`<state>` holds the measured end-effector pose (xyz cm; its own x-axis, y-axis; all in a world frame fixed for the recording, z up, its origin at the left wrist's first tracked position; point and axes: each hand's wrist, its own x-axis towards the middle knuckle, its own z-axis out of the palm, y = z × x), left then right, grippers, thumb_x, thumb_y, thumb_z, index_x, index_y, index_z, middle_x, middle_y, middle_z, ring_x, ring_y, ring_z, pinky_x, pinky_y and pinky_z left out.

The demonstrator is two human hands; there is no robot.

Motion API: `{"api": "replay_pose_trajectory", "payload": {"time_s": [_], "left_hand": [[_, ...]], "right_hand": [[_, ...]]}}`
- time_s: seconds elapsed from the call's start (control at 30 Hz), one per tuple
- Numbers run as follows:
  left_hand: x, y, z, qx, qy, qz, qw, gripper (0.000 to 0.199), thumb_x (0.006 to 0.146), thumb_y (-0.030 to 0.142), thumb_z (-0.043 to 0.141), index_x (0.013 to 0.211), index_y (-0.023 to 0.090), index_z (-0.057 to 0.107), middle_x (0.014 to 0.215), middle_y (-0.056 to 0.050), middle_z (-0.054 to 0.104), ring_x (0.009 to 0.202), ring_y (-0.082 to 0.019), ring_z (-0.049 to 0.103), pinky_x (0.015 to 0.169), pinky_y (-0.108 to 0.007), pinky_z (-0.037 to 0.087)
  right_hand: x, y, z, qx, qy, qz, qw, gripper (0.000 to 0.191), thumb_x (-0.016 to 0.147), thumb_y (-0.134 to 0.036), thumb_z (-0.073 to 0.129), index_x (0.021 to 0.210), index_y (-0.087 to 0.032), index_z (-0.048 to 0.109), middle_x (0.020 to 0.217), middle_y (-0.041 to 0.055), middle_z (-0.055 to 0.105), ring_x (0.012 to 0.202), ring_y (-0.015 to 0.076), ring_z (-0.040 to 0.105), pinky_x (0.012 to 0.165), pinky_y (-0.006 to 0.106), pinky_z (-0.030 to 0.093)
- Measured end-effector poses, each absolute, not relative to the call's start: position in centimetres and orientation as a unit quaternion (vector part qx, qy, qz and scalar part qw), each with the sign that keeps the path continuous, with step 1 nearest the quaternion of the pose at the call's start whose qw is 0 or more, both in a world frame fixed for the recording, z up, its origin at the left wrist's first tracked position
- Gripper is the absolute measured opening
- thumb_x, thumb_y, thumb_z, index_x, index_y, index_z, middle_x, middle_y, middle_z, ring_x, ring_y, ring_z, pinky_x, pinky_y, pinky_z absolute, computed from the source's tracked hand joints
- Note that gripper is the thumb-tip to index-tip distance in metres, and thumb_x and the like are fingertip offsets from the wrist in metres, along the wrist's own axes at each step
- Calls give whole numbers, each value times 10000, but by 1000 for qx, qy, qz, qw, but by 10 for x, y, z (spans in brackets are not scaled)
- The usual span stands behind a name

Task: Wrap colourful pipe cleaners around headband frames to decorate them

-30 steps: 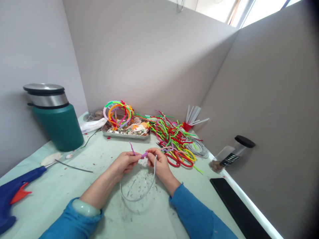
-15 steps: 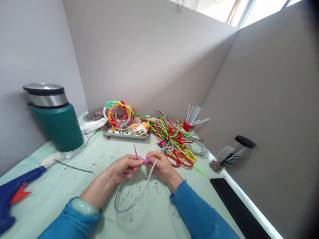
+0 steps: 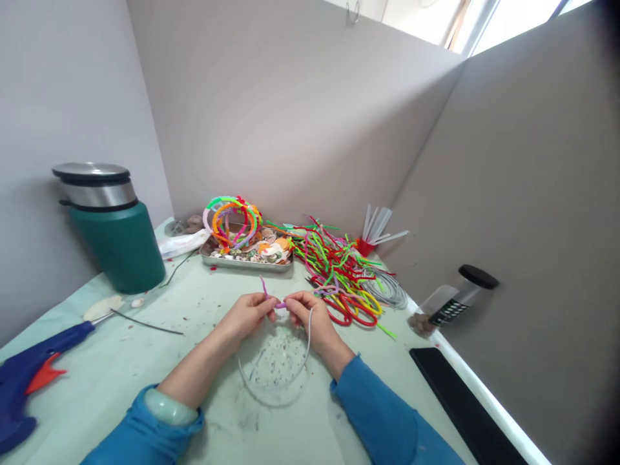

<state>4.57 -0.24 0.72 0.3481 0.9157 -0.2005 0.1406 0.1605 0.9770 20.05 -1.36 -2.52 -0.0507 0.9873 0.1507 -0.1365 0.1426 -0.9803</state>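
Note:
Between my two hands a purple pipe cleaner point(image 3: 281, 305) is pinched, wound around part of a thin white-grey hoop point(image 3: 274, 389) that looks like wire. My left hand point(image 3: 252, 313) grips it from the left, fingers closed, and a loose purple end sticks up above the thumb. From the right, my right hand point(image 3: 310, 318) pinches the same spot with thumb and fingertips. The hoop hangs down toward me in a loop, its right side passing over the right hand. Fingers cover most of the wound part.
Behind my hands stands a metal tray point(image 3: 242, 263) holding shells and colourful wrapped hoops. Pipe cleaners point(image 3: 329, 252), scissors point(image 3: 356, 310) and coiled wire point(image 3: 387, 289) lie to its right. At left are a green bottle point(image 3: 116, 245) and a blue glue gun point(image 3: 43, 361); at right, a black bar point(image 3: 460, 400).
The hoop has turned, its loop swinging right and opening wider. My right fingers have shifted their pinch on the purple pipe cleaner. The view has moved slightly.

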Motion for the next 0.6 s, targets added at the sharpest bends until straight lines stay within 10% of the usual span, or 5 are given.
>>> {"api": "replay_pose_trajectory", "payload": {"time_s": [0.6], "left_hand": [[49,-2,-4,706,483,401,328,180,789,364,461,783,193,515,593,25,619,498,-118,536,511,-216,369]], "right_hand": [[191,-19,-18,-445,-551,471,526,228,714,-365,605,660,-148,561,436,-63,457,346,56,359,346,183,270]]}}
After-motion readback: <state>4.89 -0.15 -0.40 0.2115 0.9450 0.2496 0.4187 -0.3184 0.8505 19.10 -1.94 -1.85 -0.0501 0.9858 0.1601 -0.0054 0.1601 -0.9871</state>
